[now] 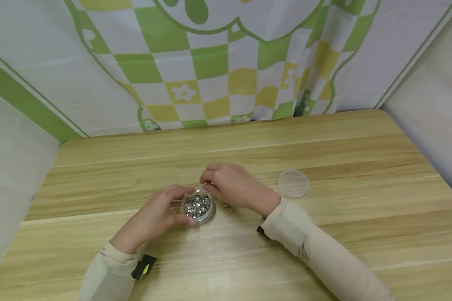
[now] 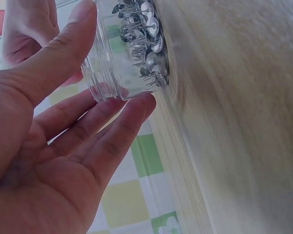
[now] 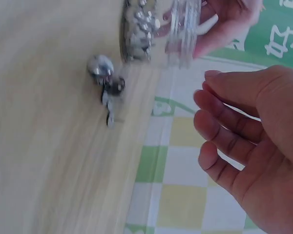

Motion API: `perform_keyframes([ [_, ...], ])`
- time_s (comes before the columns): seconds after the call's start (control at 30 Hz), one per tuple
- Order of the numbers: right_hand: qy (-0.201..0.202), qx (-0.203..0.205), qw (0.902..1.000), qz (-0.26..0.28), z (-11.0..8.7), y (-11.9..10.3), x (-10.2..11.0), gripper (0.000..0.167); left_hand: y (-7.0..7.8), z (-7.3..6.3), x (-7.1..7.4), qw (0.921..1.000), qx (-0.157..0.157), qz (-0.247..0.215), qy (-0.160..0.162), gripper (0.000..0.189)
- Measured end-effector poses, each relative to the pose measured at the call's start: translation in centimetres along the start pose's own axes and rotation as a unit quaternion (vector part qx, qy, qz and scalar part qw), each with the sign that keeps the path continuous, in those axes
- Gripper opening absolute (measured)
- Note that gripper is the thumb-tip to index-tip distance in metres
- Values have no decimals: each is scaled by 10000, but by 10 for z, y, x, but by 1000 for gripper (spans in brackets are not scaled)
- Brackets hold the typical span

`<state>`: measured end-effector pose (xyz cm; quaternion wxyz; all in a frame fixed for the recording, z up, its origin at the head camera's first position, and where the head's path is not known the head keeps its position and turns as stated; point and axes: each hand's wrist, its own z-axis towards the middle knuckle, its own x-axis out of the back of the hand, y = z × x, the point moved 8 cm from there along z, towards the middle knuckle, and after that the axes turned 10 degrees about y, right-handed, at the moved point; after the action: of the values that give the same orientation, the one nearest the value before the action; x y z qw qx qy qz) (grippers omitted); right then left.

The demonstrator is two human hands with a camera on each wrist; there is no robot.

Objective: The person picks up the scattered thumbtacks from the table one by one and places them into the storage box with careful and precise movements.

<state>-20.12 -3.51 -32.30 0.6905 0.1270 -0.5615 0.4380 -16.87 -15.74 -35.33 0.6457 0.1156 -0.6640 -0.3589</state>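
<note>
A round clear plastic jar (image 1: pixel 197 207) of silver thumbtacks (image 2: pixel 151 44) stands uncovered on the table. My left hand (image 1: pixel 156 215) holds it from the left, thumb on the near side and fingers on the far side. Just over the jar's right rim is my right hand (image 1: pixel 233 186). Its fingers are loosely bent, and nothing shows between them in the right wrist view. A few loose thumbtacks (image 3: pixel 105 80) lie on the wood beside the jar, partly covered by the right hand in the head view.
To the right of the right hand, a clear round lid (image 1: pixel 294 183) lies flat on the wooden table (image 1: pixel 361 209). A green, yellow and white checked curtain (image 1: pixel 211 62) hangs along the table's far edge. White cloth borders both sides.
</note>
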Motion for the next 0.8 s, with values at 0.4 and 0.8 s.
perform_keyframes([
  [0.4,-460,-449,9979,65,-27,34,2,15,-1,-2,0,9999,55,-144,9,73],
  [0.8,-795,-391,9960,71,-31,38,-17,11,1,-1,0,9999,9,-77,79,72],
])
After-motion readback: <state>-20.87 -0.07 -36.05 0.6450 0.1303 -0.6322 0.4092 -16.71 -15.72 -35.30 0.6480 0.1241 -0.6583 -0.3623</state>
